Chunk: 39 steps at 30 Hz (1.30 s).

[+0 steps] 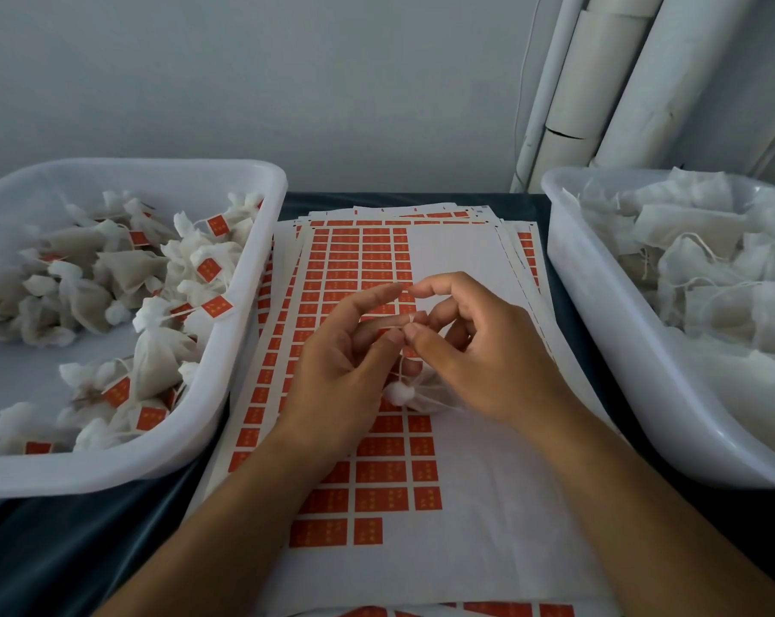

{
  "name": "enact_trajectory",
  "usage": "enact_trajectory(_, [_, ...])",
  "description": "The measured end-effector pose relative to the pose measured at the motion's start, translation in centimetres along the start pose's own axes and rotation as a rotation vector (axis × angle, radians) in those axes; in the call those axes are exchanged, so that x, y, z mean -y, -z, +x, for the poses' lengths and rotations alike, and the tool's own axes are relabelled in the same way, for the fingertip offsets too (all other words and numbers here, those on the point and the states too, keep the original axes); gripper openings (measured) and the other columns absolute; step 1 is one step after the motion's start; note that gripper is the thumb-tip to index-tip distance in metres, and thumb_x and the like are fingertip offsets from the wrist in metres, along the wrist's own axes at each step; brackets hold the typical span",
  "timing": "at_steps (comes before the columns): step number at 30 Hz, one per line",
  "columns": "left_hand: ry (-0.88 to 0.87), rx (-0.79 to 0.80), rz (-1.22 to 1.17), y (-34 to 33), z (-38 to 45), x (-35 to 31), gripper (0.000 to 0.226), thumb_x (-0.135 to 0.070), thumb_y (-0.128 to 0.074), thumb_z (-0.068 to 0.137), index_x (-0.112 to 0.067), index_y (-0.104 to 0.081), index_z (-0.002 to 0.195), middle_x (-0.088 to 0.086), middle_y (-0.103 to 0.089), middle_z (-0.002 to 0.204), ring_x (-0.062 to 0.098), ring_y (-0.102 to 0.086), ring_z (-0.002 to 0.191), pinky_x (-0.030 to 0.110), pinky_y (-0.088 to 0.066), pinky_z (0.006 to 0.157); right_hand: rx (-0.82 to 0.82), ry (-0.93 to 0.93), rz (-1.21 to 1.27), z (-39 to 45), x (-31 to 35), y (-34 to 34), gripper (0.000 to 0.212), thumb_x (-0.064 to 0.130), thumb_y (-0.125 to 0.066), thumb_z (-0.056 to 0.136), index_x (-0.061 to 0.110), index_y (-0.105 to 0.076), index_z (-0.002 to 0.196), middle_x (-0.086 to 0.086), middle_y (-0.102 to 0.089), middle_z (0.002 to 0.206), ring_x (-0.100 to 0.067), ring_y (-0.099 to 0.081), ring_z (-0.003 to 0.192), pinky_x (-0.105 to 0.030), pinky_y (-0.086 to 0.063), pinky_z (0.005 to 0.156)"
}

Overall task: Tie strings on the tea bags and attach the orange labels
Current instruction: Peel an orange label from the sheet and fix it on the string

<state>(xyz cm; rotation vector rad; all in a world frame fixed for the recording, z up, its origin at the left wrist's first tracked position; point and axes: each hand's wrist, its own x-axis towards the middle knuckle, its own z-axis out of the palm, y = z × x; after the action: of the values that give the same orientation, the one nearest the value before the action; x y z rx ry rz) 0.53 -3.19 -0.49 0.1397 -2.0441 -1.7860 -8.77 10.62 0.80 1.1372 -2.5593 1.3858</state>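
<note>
A dark cloth-covered table (56, 549) carries two translucent white plastic tubs with rounded rims. The left tub (243, 305) holds crumpled gauzy tea bags with orange labels; the right tub (599, 349) holds flat, unlabelled bags. Between them lies a stack of glossy white label sheets (479, 505) gridded with small orange rectangular labels (381, 472). Above the sheets, the left hand (345, 358) and right hand (479, 349) meet, thumbs and forefingers pinching a thin white string (410, 320), remaining fingers loosely spread. A soft gathered tea bag (414, 396) sits beneath the hands on the sheets.
</note>
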Motion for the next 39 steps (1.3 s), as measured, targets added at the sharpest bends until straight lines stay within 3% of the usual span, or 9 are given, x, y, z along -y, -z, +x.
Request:
enact_trajectory(4, [0.025, -0.009, -0.003, 0.0, 0.03, 0.06, 0.038, -0.014, -0.056, 0.103, -0.032, -0.052, 0.136, -0.007, -0.078, 0.09, 0.015, -0.076, 0.082, 0.018, -0.058, 0.066, -0.041, 0.073, -0.045, -0.02, 0.2, 0.12, 0.025, 0.033, -0.073, 0.093, 0.029, -0.068, 0.117, 0.018, -0.062, 0.111, -0.002, -0.062, 0.092, -0.01, -0.05, 0.076])
enact_trajectory(7, [0.045, 0.001, -0.013, 0.02, -0.02, 0.01, 0.044, -0.014, -0.059, 0.102, -0.031, -0.049, 0.141, -0.004, -0.078, 0.086, 0.016, -0.076, 0.08, 0.018, -0.058, 0.066, -0.06, 0.138, -0.064, -0.08, 0.42, 0.2, 0.012, 0.027, -0.073, 0.094, 0.021, -0.073, 0.104, 0.008, -0.065, 0.113, -0.006, -0.06, 0.096, -0.017, -0.053, 0.082])
enact_trajectory(11, [0.081, -0.005, -0.051, 0.13, 0.0, -0.07, 0.047, -0.016, -0.062, 0.1, -0.032, -0.047, 0.142, 0.0, -0.077, 0.085, 0.018, -0.076, 0.078, 0.02, -0.058, 0.066, -0.044, 0.146, -0.06, -0.07, 0.5, 0.23, 0.007, 0.024, -0.072, 0.094, 0.019, -0.072, 0.099, 0.005, -0.064, 0.114, -0.007, -0.061, 0.098, -0.01, -0.051, 0.082])
enact_trajectory(17, [0.029, -0.03, 0.093, -0.34, -0.05, 0.06, 0.054, -0.015, -0.071, 0.095, -0.038, -0.048, 0.138, -0.012, -0.064, 0.126, 0.011, -0.076, 0.085, 0.021, -0.06, 0.064, -0.026, 0.104, 0.002, 0.01, 0.55, 0.04, 0.004, 0.028, -0.066, 0.098, 0.03, -0.063, 0.098, 0.019, -0.064, 0.106, 0.0, -0.061, 0.102, -0.006, -0.048, 0.084])
enact_trajectory(19, [0.023, -0.052, 0.126, -0.39, -0.02, 0.18, 0.051, -0.019, -0.071, 0.095, -0.04, -0.048, 0.135, -0.018, -0.061, 0.123, 0.009, -0.075, 0.082, 0.018, -0.059, 0.062, -0.043, 0.092, 0.051, 0.0, 0.59, 0.19, 0.004, 0.031, -0.064, 0.098, 0.032, -0.061, 0.099, 0.027, -0.063, 0.099, 0.005, -0.062, 0.1, -0.004, -0.048, 0.081])
enact_trajectory(23, [-0.008, -0.1, 0.22, -0.36, 0.07, 0.52, 0.045, -0.024, -0.07, 0.095, -0.041, -0.049, 0.131, -0.023, -0.066, 0.097, 0.003, -0.072, 0.08, 0.013, -0.055, 0.059, -0.077, 0.064, 0.115, -0.07, 0.42, 0.2, 0.005, 0.03, -0.066, 0.097, 0.03, -0.063, 0.101, 0.027, -0.064, 0.094, 0.007, -0.063, 0.096, -0.004, -0.049, 0.076])
enact_trajectory(28, [-0.087, -0.104, 0.325, -0.79, -0.09, 0.51, 0.045, -0.024, -0.066, 0.097, -0.047, -0.044, 0.129, -0.025, -0.066, 0.095, -0.002, -0.07, 0.084, 0.007, -0.052, 0.062, -0.123, -0.006, 0.192, 0.11, 0.13, 0.19, 0.012, 0.03, -0.069, 0.096, 0.026, -0.068, 0.107, 0.017, -0.071, 0.097, -0.001, -0.069, 0.092, -0.014, -0.057, 0.078])
enact_trajectory(32, [-0.139, -0.171, 0.383, -0.72, -0.07, 0.34, 0.045, -0.023, -0.066, 0.097, -0.045, -0.044, 0.13, -0.022, -0.065, 0.088, -0.002, -0.066, 0.087, 0.006, -0.05, 0.063, -0.15, -0.018, 0.223, 0.14, 0.23, 0.3, 0.012, 0.033, -0.07, 0.094, 0.031, -0.066, 0.105, 0.021, -0.07, 0.095, 0.001, -0.069, 0.093, -0.011, -0.056, 0.075])
enact_trajectory(39, [-0.196, -0.205, 0.499, -0.86, -0.05, 0.07, 0.049, -0.029, -0.071, 0.092, -0.05, -0.045, 0.127, -0.019, -0.057, 0.105, -0.006, -0.057, 0.097, 0.0, -0.046, 0.068, -0.209, -0.02, 0.274, 0.21, 0.33, 0.72, 0.013, 0.033, -0.074, 0.092, 0.036, -0.064, 0.101, 0.021, -0.072, 0.092, -0.002, -0.072, 0.091, -0.013, -0.057, 0.074])
